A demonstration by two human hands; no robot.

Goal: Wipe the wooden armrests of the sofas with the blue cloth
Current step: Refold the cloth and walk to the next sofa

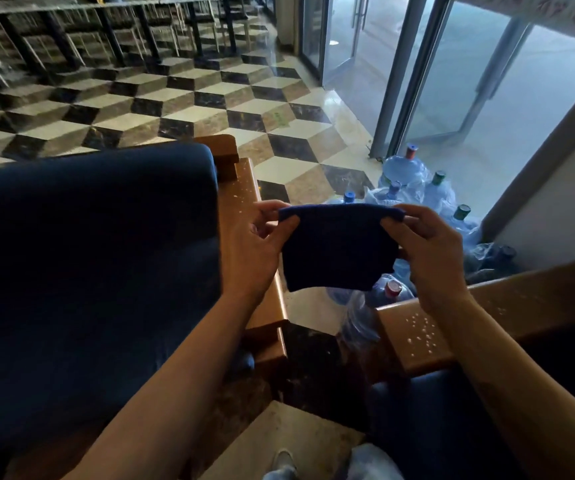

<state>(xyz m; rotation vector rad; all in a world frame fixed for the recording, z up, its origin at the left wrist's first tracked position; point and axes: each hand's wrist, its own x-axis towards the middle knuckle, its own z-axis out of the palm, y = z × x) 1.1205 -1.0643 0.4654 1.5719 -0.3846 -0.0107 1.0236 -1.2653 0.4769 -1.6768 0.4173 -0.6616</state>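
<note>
Dark blue cloth [338,251], navy sofa [88,254], brown armrest [428,327], cube-patterned floor [182,98]

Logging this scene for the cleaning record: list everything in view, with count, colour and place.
blue cloth: one, dark blue, held up between both hands
left armrest: one, brown wood, white droplets, beside the blue sofa
right armrest: one, brown wood, white droplets, lower right
sofa: one, dark blue, left
water bottles: several, clear blue with coloured caps, on the floor by the glass doors
floor: cube-pattern tiles, cream, brown, black
glass doors: upper right
left hand: pinches the cloth's top left corner
right hand: pinches the top right corner
</note>
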